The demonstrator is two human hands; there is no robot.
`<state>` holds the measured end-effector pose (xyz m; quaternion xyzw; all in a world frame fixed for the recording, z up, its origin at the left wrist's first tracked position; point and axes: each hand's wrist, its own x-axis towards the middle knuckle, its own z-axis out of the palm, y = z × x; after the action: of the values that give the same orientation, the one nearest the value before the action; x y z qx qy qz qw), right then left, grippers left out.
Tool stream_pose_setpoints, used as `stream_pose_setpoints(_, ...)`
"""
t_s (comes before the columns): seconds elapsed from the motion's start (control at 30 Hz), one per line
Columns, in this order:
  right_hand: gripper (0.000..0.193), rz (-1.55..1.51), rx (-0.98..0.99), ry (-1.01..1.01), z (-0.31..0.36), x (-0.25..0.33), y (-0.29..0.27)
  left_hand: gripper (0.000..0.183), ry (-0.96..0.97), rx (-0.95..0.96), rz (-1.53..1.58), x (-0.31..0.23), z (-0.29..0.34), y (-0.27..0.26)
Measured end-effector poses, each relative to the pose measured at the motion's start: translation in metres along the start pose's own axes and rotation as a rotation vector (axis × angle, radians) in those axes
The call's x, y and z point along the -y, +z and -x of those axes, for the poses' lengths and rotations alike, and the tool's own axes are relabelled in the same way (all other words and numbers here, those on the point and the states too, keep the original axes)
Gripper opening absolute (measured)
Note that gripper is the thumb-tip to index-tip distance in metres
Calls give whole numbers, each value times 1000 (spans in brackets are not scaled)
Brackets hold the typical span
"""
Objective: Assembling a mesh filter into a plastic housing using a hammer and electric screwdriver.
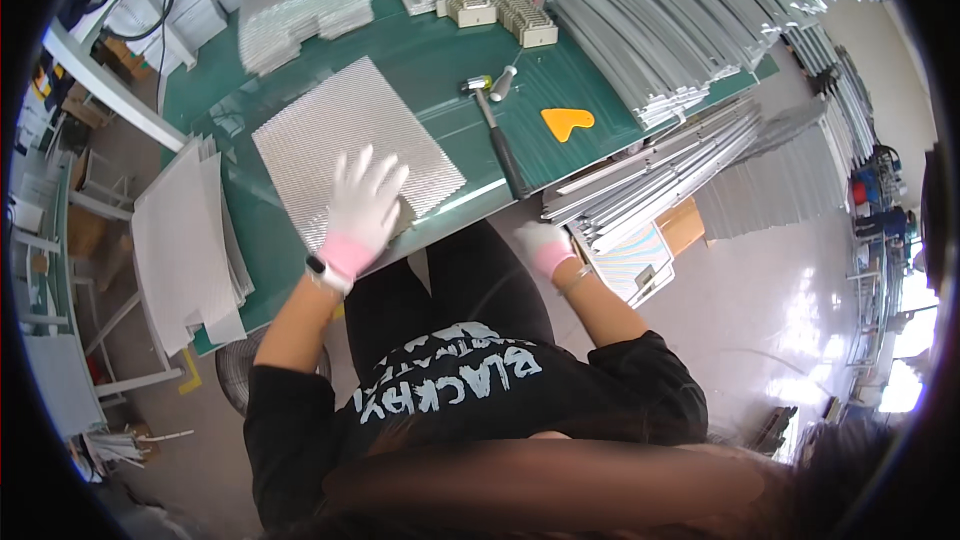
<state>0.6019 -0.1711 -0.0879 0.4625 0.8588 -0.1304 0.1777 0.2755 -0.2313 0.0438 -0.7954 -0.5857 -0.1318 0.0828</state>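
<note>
One silver-grey, metallic-looking, four-sided mesh sheet [345, 120] lies flat beneath and beyond the white-gloved, pink-cuffed left hand [365, 202], fingers spread; likely light, thin, easily creased, best held by opposite edges; matching right hand [543, 244], well apart rightward, curled, grip impossible to tell.

Left head-worn fisheye; looks steeply down, near, over green table [430, 80].

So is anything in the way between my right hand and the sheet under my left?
Just the green table's near edge, which runs between your right hand and the silvery sheet. The hammer lies close to that path, its handle end near the edge.
</note>
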Motion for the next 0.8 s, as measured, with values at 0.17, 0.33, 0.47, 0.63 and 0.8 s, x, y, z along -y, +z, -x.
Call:
stream_pose_setpoints(0.17, 17, 76, -228, -93, -4, -55, 18, 29, 107, 161, 1001, -77, 77, 31)
stream_pose_setpoints(0.33, 14, 21, -108, -258, 3, 30, -44, 39, -452, 664, 1325, -107, 108, 124)
stream_pose_setpoints(0.47, 16, 264, -155, -42, -5, -49, 1, 40, -488, 520, 1432, -101, 111, 115)
stream_pose_setpoints(0.63, 19, 179, -332, -399, -8, -83, 2, 39, -577, 517, 1397, -82, 144, 124)
stream_pose_setpoints(0.8, 15, -268, -425, -995, 40, 100, -89, 33, -223, 480, 1036, -105, 97, 112)
